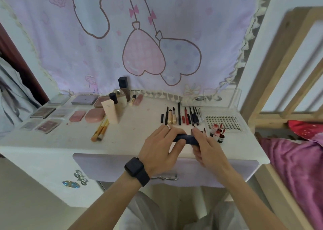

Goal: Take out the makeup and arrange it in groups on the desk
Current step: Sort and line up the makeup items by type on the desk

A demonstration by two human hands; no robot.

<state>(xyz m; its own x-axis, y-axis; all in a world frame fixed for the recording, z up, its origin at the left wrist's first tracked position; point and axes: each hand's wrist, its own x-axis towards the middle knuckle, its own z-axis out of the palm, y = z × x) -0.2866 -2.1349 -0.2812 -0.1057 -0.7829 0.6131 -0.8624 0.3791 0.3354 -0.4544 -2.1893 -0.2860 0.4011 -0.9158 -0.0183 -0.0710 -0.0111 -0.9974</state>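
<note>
A pale lilac cloth (pixel 139 37) printed with heart balloons hangs behind the white worktop (pixel 136 139), which has a lilac drawer front (pixel 104 165) at its near edge. A pink blanket (pixel 297 168) lies to the right, below a wooden frame (pixel 279 72).

Both forearms reach in from the near side and meet over the worktop's near edge, right of centre. The left hand (pixel 160 149), with a black watch (pixel 137 170) on its wrist, has its fingers curled over the left end of a dark blue case (pixel 187 138) and the thumb tucked underneath. The right hand (pixel 208 147) clamps the case's right end, fingers wrapped over the top. The case lies level between them; I cannot tell whether it touches the worktop.

The makeup sits in groups:
- **Far left:** flat palettes (pixel 43 112) lie in rows, with two pink compacts (pixel 77 116) just to their right.
- **Far centre:** bottles (pixel 122 93) stand together, and a cream tube (pixel 111 112) stands upright in front of them.
- **Near the tube:** wooden-handled brushes (pixel 101 130) lie angled toward the near side.
- **Beyond the hands:** a row of pencils and slim tubes (pixel 181 116) lies side by side.
- **Right of that row:** a tray of false lashes (pixel 225 122) lies flat.
- **Just right of the right hand:** small red-topped vials (pixel 217 133) cluster together.

A ring (pixel 168 126) shows on one left finger.
</note>
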